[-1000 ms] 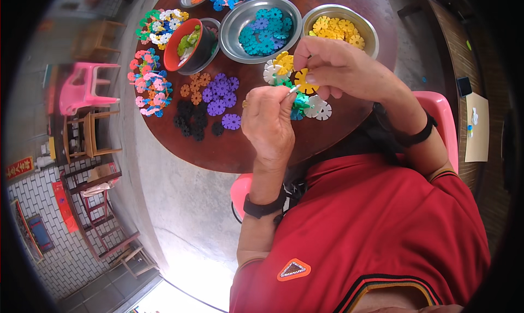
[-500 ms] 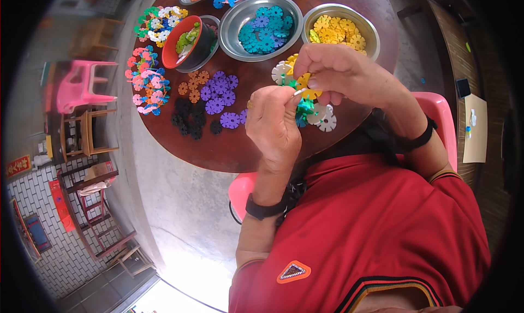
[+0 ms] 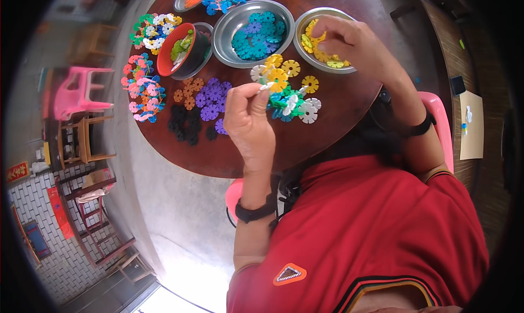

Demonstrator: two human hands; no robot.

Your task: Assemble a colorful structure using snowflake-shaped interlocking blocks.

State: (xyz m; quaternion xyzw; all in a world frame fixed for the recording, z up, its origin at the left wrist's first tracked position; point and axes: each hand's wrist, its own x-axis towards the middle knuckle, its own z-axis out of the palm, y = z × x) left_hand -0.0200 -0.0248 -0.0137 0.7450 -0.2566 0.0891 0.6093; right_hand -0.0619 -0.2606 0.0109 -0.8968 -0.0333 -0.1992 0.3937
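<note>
Between the thumb and fingers of my left hand (image 3: 248,119) is a white notched disc (image 3: 266,86), seen edge-on, with a yellow notched disc (image 3: 278,80) joined to it or just beyond it. My right hand (image 3: 352,43) is over the metal bowl (image 3: 299,43) of yellow discs (image 3: 307,44), its fingers bent and apart; the fingertips are partly hidden. Just past my left hand lies a cluster of joined green and white discs (image 3: 291,104). A single yellow disc (image 3: 310,84) lies on the table beside it.
On the round brown table (image 3: 180,163) are a metal bowl (image 3: 218,45) of teal discs, a red-and-black bowl (image 3: 164,62), and piles of purple (image 3: 209,111), black (image 3: 183,122) and orange discs (image 3: 190,92). Linked colourful discs (image 3: 143,89) line the left edge. Pink chairs (image 3: 436,111) stand nearby.
My right hand has left the discs at my left hand and moved up and right to the bowl of yellow discs. My left hand has shifted slightly left, still pinching the white disc.
</note>
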